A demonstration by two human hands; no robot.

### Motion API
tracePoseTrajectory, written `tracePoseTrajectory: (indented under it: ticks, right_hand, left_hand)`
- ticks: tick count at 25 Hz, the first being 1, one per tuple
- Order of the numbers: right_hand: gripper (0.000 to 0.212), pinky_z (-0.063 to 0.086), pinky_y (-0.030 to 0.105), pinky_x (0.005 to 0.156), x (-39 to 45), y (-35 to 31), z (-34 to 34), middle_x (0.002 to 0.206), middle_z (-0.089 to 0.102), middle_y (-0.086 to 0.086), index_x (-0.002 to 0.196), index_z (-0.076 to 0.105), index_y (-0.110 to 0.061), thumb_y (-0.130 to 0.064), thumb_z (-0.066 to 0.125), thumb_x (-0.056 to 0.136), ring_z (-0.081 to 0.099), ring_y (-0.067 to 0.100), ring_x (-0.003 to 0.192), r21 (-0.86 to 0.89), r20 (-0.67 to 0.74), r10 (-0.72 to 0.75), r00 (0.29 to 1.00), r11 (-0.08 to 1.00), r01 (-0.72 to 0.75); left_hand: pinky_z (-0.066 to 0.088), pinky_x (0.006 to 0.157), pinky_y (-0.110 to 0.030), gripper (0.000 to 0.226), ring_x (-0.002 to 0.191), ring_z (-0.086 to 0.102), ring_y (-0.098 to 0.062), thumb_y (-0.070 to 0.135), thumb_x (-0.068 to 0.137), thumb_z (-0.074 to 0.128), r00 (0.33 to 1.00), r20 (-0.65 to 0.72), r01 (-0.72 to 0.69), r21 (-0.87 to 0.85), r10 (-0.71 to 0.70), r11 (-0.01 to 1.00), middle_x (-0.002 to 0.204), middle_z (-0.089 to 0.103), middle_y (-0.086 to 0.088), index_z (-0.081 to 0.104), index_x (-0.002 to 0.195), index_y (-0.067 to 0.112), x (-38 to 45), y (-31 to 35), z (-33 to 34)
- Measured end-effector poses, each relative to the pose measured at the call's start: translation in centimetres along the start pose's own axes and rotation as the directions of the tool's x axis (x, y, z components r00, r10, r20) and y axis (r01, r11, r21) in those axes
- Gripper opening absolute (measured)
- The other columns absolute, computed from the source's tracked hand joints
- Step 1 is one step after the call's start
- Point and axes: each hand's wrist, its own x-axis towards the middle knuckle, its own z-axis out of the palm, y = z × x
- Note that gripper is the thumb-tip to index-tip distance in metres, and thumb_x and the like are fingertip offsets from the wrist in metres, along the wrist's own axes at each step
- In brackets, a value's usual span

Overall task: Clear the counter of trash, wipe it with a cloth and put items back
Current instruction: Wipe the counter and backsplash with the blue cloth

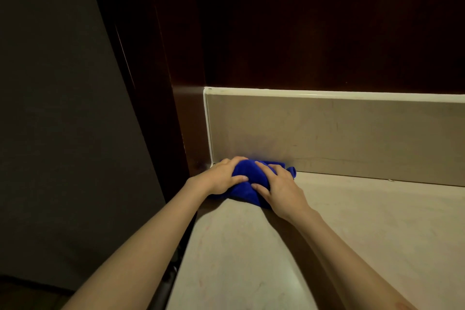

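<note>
Cloth (247, 178) lies bunched in the counter (352, 234) corner, gripped under both hands: left (221, 176), right (281, 191).

Blue cloth (247, 178) looked plush, matt microfibre; counter (352, 234) was smooth pale stone-like; backsplash (327, 133) semi-glossy; panel (302, 20) was dark glossy wood.

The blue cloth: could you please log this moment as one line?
step: wiping | left hand, right hand: pressing blue cloth | place: counter back-left corner
</note>
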Motion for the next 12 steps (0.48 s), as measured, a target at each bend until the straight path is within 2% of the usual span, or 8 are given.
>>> tracePoseTrajectory:
  ticks: [7,12]
  right_hand:
    - [0.060,0.039,0.032,0.100,-0.3,0.6,-0.5,0.145,0.037,0.001,0.149,0.023,-0.030,-0.047,0.045,0.096,0.035,0.019,0.131,0.014,0.022,-0.060,0.998,0.998,0.060]
    - [0.061,0.037,0.034,0.103,-0.3,1.5,-1.1,0.147,0.036,0.001,0.149,0.022,-0.032,-0.047,0.047,0.095,0.034,0.020,0.133,0.048,0.070,-0.095,0.993,0.995,0.091]
  left_hand:
    - [0.032,0.111,-0.039,0.055,0.132,0.038,-0.021,0.037,0.097,0.050,1.000,-0.005,-0.007,-0.094,0.006,0.996,0.144,0.039,-0.005,0.026,0.146,0.028,-0.8,0.1,0.6]
    - [0.037,0.110,-0.045,0.059,0.130,0.041,-0.015,0.048,0.092,0.052,1.000,-0.026,-0.001,-0.174,-0.003,0.985,0.143,0.039,0.002,0.029,0.144,0.034,-1.0,0.1,1.6]
